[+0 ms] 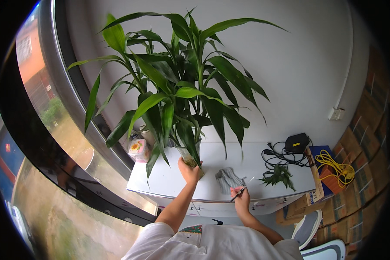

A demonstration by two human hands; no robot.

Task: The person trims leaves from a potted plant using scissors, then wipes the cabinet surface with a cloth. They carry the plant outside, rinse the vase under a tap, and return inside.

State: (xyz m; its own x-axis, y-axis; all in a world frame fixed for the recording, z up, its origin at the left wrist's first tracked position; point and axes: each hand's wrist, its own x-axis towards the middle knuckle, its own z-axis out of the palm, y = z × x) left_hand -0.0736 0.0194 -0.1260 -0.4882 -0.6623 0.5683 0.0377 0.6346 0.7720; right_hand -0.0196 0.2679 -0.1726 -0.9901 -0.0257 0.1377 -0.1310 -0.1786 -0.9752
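Observation:
A leafy green lucky bamboo plant (190,94) stands in a clear glass vase (184,152). My left hand (189,172) is wrapped around the vase's lower part, which it partly hides. Between the fingers of my right hand (241,197) is a slim tool (236,195) with a dark handle and a thin, pale tip pointing up and to the right; its exact kind is unclear. A crumpled grey striped cloth (229,180) lies on the white cabinet top (211,152), just beyond my right hand. Cut green leaves (279,177) rest further right.
A black power adapter (295,143) with tangled cables sits at the back right. Beside it are a blue box (318,156) and a coiled yellow cord (336,167). Stacked cartons (354,143) line the right side. A flowered plastic container (138,150) stands by the window frame (94,136).

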